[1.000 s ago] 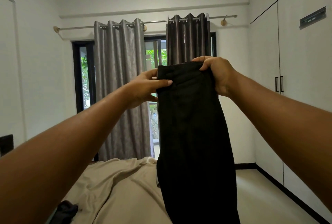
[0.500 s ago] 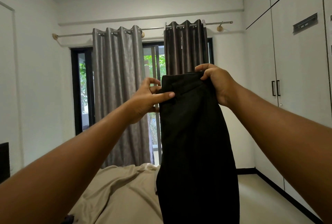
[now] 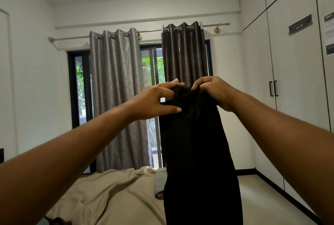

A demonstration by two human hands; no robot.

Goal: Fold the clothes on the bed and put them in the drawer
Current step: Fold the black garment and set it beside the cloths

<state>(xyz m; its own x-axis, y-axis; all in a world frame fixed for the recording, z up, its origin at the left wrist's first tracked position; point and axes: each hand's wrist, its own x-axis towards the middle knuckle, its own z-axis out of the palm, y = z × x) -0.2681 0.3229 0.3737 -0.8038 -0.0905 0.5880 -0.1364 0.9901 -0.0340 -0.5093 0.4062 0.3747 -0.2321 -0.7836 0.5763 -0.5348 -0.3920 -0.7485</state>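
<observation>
Grip: right hand (image 3: 211, 89) fist-tight on top edge of long black fabric garment (image 3: 197, 152), left hand (image 3: 153, 103) pinching it loosely beside, fingers spread. Garment hangs straight down from both, long axis vertical, over beige-sheeted bed (image 3: 108, 188).

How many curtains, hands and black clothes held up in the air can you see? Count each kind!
Curtains: 2, the lighter curtain and the darker curtain.
Hands: 2, the left hand and the right hand.
Black garment held up: 1.
Total: 5.
</observation>
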